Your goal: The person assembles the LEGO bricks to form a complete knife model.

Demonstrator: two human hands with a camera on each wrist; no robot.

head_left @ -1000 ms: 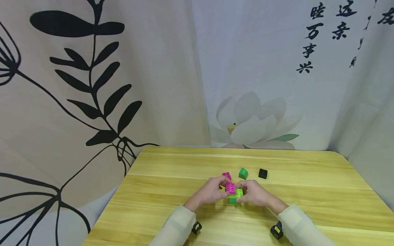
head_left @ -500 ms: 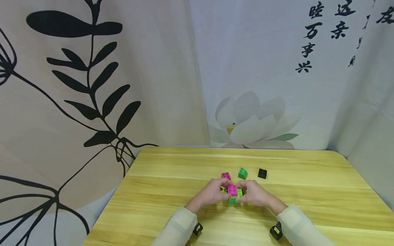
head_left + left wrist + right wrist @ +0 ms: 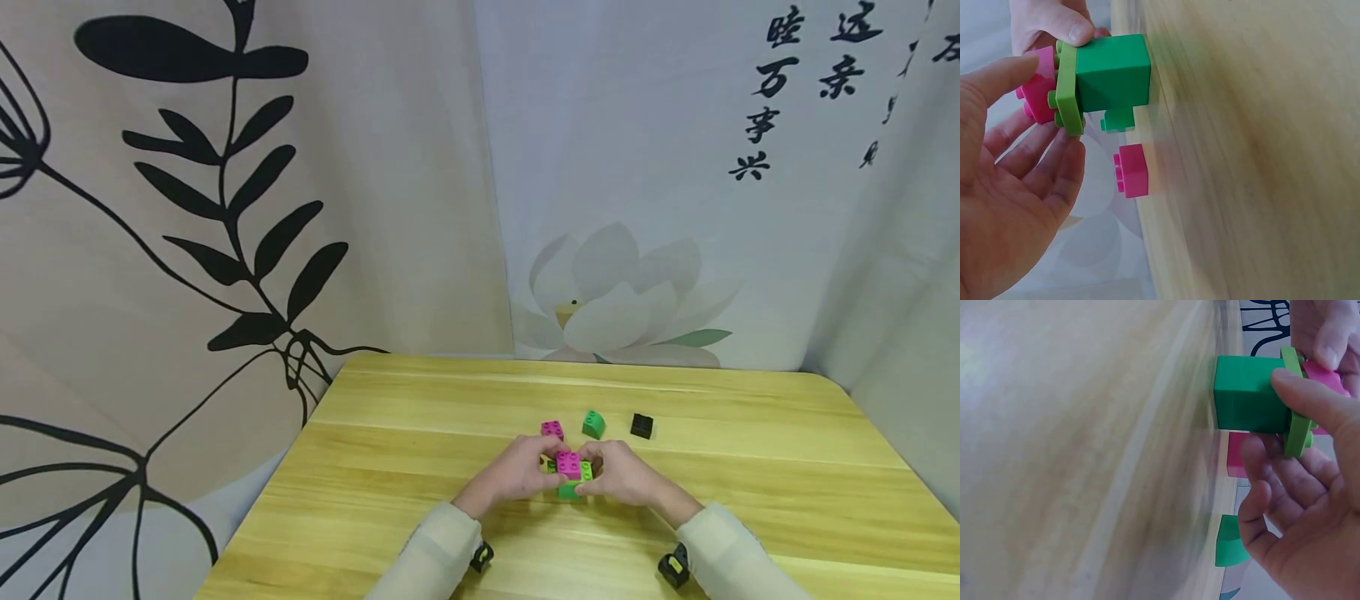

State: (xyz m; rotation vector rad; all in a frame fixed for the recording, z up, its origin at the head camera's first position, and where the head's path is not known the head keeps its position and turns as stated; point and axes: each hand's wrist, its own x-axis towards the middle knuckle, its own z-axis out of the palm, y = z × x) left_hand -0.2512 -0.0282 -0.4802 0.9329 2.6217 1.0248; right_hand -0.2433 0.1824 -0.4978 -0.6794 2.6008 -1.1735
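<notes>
In the head view my left hand (image 3: 521,471) pinches a pink toy building brick (image 3: 568,464) between thumb and fingers. This brick sits over part of a lime-green studded plate (image 3: 1070,90), and I cannot tell whether it is pressed fully down. Beneath the plate is a green block (image 3: 1113,72), standing on the table. My right hand (image 3: 618,472) grips the green block and plate from the right, its thumb on the block's near side in the right wrist view. A small yellow patch shows behind my left fingers, mostly hidden.
Beyond the hands on the wooden table (image 3: 420,417) lie another pink brick (image 3: 552,429), a green curved brick (image 3: 593,424) and a black brick (image 3: 641,426). A printed curtain (image 3: 405,183) hangs behind the table's far edge.
The pink brick in my left hand has shifted slightly right and toward me over the lime-green plate. My right hand keeps its hold, and the loose bricks lie as before.
</notes>
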